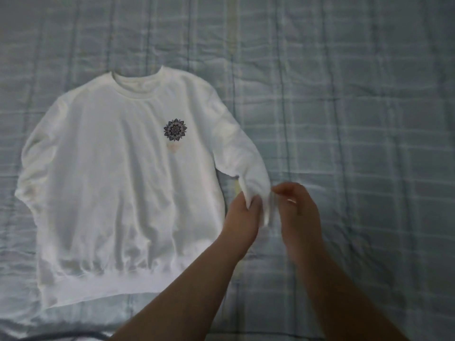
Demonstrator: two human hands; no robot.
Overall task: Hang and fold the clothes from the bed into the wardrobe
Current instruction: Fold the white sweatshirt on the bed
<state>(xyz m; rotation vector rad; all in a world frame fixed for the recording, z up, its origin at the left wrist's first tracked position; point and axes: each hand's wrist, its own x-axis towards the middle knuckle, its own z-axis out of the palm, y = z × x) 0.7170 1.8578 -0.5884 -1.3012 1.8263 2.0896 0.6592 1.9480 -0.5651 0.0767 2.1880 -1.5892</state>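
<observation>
Head view: a white sweatshirt lies flat, front up, on the left of a checked blue-grey bedspread. The left hand pinches the right-side sleeve's cuff. The right hand is just beside the cuff with its fingers curled, and blur hides whether they grip. The left forearm covers the sweatshirt's lower right corner.

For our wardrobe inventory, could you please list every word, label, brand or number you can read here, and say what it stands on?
No text can be read in this view.
On the white long-sleeved sweatshirt: a dark round mandala-like print, a picture without letters.
Below it, a faint pinkish mark: too pale and blurred to read.
On the grey-blue checked bedspread: none.
</observation>
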